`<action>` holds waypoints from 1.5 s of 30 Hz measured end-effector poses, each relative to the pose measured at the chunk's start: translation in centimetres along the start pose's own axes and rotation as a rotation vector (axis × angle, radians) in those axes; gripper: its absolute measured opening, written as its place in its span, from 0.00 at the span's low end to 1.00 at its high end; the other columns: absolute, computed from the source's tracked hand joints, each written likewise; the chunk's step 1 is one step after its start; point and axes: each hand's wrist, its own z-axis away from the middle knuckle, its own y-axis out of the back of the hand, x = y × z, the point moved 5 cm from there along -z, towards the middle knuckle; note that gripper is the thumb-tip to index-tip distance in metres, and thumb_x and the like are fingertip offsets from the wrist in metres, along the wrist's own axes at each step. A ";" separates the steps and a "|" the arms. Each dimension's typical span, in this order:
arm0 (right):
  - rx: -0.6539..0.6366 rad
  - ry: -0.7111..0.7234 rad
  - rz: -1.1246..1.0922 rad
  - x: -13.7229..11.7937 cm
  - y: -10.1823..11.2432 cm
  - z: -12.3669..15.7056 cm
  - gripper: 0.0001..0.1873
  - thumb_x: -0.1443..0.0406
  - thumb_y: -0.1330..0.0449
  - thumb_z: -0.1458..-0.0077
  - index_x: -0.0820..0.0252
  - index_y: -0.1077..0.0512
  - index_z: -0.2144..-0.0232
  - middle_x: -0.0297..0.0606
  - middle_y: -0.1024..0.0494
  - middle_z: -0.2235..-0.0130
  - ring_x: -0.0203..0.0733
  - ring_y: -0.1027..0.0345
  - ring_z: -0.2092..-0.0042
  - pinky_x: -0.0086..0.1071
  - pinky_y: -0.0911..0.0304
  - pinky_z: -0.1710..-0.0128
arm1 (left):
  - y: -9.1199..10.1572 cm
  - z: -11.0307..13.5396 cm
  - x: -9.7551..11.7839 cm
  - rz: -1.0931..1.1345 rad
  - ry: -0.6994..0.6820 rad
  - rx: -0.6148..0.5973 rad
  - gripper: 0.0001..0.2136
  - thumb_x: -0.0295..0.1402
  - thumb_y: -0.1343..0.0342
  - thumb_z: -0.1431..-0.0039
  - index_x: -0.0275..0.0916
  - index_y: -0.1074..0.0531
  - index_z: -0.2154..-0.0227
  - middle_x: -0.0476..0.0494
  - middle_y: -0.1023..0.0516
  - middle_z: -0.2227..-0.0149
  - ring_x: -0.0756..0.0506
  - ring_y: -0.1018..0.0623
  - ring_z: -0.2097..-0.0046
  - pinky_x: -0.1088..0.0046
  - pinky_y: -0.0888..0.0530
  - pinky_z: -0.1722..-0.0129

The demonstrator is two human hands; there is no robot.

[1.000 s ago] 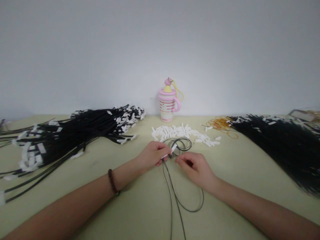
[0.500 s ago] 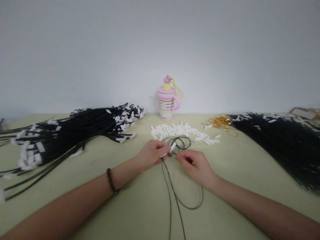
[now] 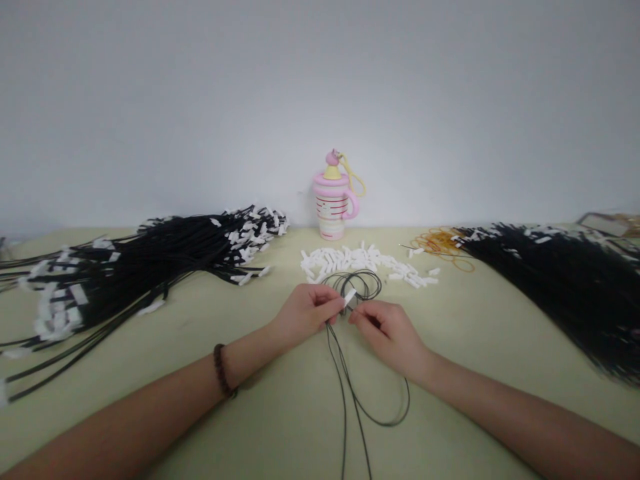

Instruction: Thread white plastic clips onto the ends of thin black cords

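Note:
My left hand (image 3: pixel 313 310) is closed in a pinch around a small white tube-like piece (image 3: pixel 350 297) that sticks out past its fingertips. Dark cords run under that hand; their long ends (image 3: pixel 345 387) trail down toward me. Beyond the fingers lies a coil of thin dark cord (image 3: pixel 367 283). Just right of the white piece, my right hand (image 3: pixel 387 330) pinches a stretch of the dark cord, its fingertips close to those of the left. A loop of cord hangs below the right wrist. What lies between the left fingers is partly hidden.
Behind the hands lies a heap of small white pieces (image 3: pixel 335 261). A pink-and-white striped cup (image 3: pixel 331 207) stands by the wall. Black cords with white ends form bundles at left (image 3: pixel 165 260) and right (image 3: pixel 550 287). Orange elastic loops (image 3: pixel 440 241) lie near the right bundle.
The left hand has shifted slightly right and down, and the white piece now sits closer to the right fingertips. The right hand has moved very little.

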 end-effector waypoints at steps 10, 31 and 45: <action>-0.004 0.025 -0.035 0.0 0.0 0.0 0.12 0.68 0.52 0.48 0.66 0.39 0.81 0.30 0.40 0.80 0.26 0.48 0.76 0.20 0.54 0.76 | -0.3 0.1 0.1 -0.053 -0.051 -0.002 0.10 0.35 0.51 0.51 0.33 0.31 0.78 0.54 0.36 0.84 0.58 0.40 0.82 0.84 0.45 0.83; -0.438 -0.267 -1.057 3.4 1.0 -1.8 0.13 0.66 0.47 0.51 0.64 0.32 0.62 0.42 0.27 0.60 0.36 0.32 0.60 0.30 0.37 0.61 | 1.5 3.7 5.8 -0.074 -0.150 -0.561 0.08 0.35 0.46 0.52 0.34 0.30 0.76 0.50 0.32 0.83 0.55 0.34 0.81 0.83 0.39 0.82; -0.037 0.287 0.139 -3.1 0.2 1.5 0.06 0.66 0.48 0.51 0.64 0.33 0.73 0.38 0.34 0.70 0.33 0.40 0.66 0.26 0.42 0.65 | 0.0 -0.6 -0.2 -0.019 0.010 -0.084 0.10 0.36 0.51 0.52 0.34 0.34 0.79 0.53 0.35 0.84 0.57 0.41 0.85 0.83 0.46 0.86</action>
